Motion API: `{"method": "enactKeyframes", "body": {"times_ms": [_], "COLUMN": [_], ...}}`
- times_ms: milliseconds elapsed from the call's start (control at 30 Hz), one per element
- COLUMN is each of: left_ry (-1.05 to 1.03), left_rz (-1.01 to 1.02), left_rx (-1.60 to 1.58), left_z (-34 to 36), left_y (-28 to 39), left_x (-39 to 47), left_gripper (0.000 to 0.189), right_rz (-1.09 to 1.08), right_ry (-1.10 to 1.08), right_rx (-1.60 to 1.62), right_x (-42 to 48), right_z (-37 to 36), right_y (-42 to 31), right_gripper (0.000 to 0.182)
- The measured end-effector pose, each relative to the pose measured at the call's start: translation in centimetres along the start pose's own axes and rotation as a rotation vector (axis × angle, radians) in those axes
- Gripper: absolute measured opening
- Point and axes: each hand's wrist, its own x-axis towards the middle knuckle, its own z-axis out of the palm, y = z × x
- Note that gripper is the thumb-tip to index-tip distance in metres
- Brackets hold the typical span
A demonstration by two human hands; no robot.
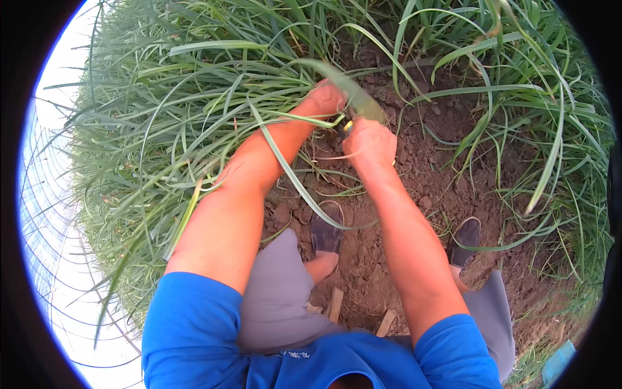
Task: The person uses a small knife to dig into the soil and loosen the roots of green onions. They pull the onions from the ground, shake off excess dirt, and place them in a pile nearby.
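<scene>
My left hand (329, 97) reaches into long green leafy plants (272, 90), its fingers closed around the base of a bunch of leaves, though the fingertips are partly hidden. Just to its right, my right hand (370, 143) is a fist around the handle of a blade tool; a bit of yellow shows at the fist. A blurred, curved blade (362, 99), probably a sickle, extends from the fist up and left over the left hand. One long leaf (291, 170) arches over my left forearm.
Brown, clumpy soil (423, 170) lies under my hands. Dense leaves (554, 97) stand at the right. My dark shoes (326, 231) rest on the soil, with wooden pieces (335, 304) behind them. A blue object (559, 362) lies at lower right. White sheeting with curved lines (63, 272) is at the left.
</scene>
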Motion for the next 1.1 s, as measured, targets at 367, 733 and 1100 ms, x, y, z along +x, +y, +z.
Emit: {"method": "enactKeyframes", "body": {"times_ms": [367,733,1100], "left_ry": [-0.11,-0.287,-0.121], "left_rz": [-0.207,0.104,-0.017], "left_rx": [-0.15,-0.215,0.186], "left_z": [1.6,-5.3,-1.7], "left_y": [1.1,-4.0,-4.7], "left_x": [0.3,-5.3,2.7], "left_gripper": [0.017,0.009,0.022], "right_rz": [0.122,0.26,-0.059], "right_ry": [-0.03,0.102,0.079], "right_rx": [0.169,0.415,-0.017], "right_x": [3.6,-4.0,4.7], "right_z": [4.3,3.0,-3.8], "right_y": [5.6,8.5,0.2], "right_gripper": [0.035,0.041,0.022]}}
